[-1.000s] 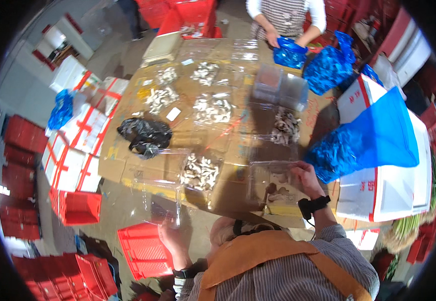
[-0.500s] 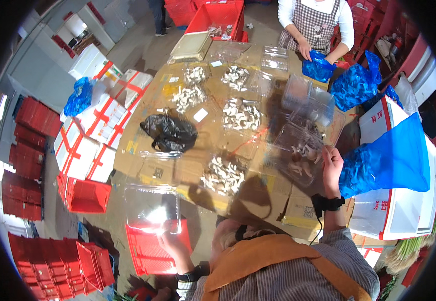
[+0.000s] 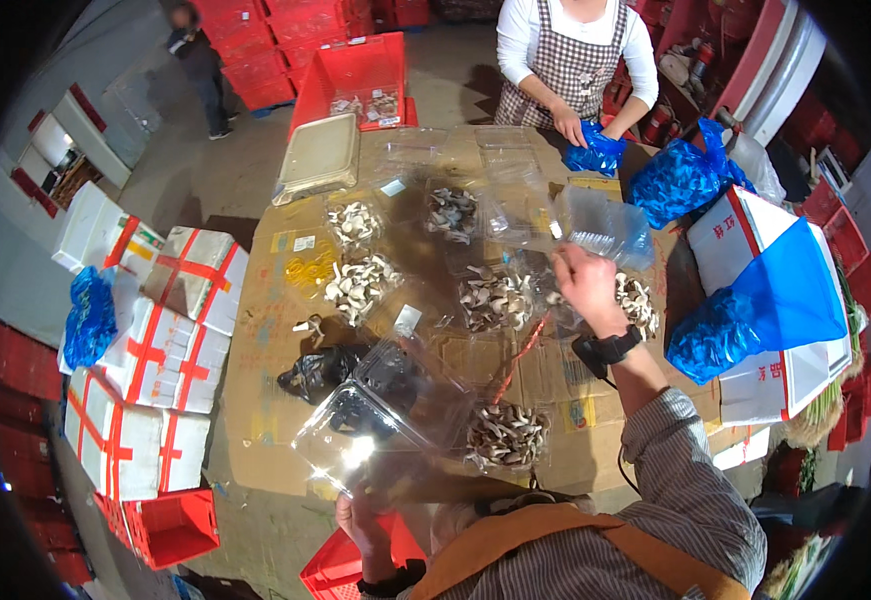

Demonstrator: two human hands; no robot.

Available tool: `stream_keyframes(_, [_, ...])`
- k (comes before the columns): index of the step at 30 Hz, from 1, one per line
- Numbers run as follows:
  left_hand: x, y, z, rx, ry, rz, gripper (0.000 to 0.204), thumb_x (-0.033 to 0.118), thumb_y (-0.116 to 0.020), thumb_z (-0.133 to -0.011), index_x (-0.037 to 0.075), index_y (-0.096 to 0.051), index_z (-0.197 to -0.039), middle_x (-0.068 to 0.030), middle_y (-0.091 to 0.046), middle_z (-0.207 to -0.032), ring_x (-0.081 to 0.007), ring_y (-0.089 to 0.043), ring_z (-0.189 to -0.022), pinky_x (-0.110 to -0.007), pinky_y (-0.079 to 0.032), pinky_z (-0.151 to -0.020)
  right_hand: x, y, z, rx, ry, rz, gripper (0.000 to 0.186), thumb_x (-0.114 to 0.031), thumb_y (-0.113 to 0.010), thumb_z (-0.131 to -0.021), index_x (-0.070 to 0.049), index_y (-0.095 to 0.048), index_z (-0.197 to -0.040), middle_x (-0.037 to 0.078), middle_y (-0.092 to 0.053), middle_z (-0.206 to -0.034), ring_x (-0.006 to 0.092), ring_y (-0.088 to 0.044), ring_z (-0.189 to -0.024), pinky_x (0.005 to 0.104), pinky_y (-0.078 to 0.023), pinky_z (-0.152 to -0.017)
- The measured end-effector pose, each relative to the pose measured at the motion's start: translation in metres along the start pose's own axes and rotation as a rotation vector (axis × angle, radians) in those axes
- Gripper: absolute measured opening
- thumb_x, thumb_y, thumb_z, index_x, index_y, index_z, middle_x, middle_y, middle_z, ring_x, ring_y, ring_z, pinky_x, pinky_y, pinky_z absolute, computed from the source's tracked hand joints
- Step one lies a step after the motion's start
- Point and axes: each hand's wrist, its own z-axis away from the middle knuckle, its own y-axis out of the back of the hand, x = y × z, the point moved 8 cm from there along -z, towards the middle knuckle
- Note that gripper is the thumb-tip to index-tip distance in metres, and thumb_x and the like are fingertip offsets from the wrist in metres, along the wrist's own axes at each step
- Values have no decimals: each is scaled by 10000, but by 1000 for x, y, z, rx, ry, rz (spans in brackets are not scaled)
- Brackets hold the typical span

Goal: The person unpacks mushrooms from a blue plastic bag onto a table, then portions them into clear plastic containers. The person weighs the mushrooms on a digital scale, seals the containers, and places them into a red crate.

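My left hand (image 3: 360, 520) is closed on the rim of a clear plastic clamshell box (image 3: 340, 425), tilted and opened out above the table's near edge. Behind the box lies a black plastic bag (image 3: 320, 375). My right hand (image 3: 590, 285) is over the table with curled fingers; whatever they grip is hidden. To one side of it lie mushrooms (image 3: 495, 300) in a clear tray, and on its other side more mushrooms (image 3: 635, 305) are partly covered by my wrist. Nearer to me is another mushroom portion (image 3: 507, 437).
Further mushrooms (image 3: 360, 285) and stacked clear boxes (image 3: 605, 225) stand on the cardboard-covered table (image 3: 265, 400). Across it, a co-worker in a checked apron (image 3: 577, 60) handles a blue bag (image 3: 595, 150). White foam boxes (image 3: 170, 350) flank the left side; a blue bag (image 3: 715, 335) hangs over boxes at right.
My left hand has brought the clear box from above the red crate to over the table's near edge. My right hand has moved left, off the right-hand mushrooms. The whole view has shifted.
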Motion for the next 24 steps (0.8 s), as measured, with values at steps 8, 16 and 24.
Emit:
stream_keyframes(8, [-14, 18, -56, 24, 58, -50, 313, 170, -483, -890, -17, -574, -1125, -86, -629, -936, -140, -584, -795, -262, -464, -686, -45, -21, -25, -68, 165, 191, 112, -157, -592, -793, -81, -530, -737, 85, -562, -603, 268, -574, -519, 363, -457, -483])
stream_keyframes(16, [-13, 19, -83, -14, 107, 19, 351, 166, -447, -836, -58, -575, -1074, -78, -623, -884, -149, -571, -734, -261, -463, -655, -62, -28, -36, -164, 199, 201, 68, -122, -608, -757, -71, -574, -787, 90, -556, -609, 272, -574, -549, 373, -453, -522])
stream_keyframes(24, [-9, 24, -89, 86, 77, -18, 296, 175, -457, -802, -58, -603, -912, -92, -626, -794, -146, -577, -666, -261, -472, -606, -53, -20, -36, -107, 205, 215, 88, -154, -618, -770, -84, -566, -776, 95, -580, -633, 278, -585, -549, 367, -463, -503])
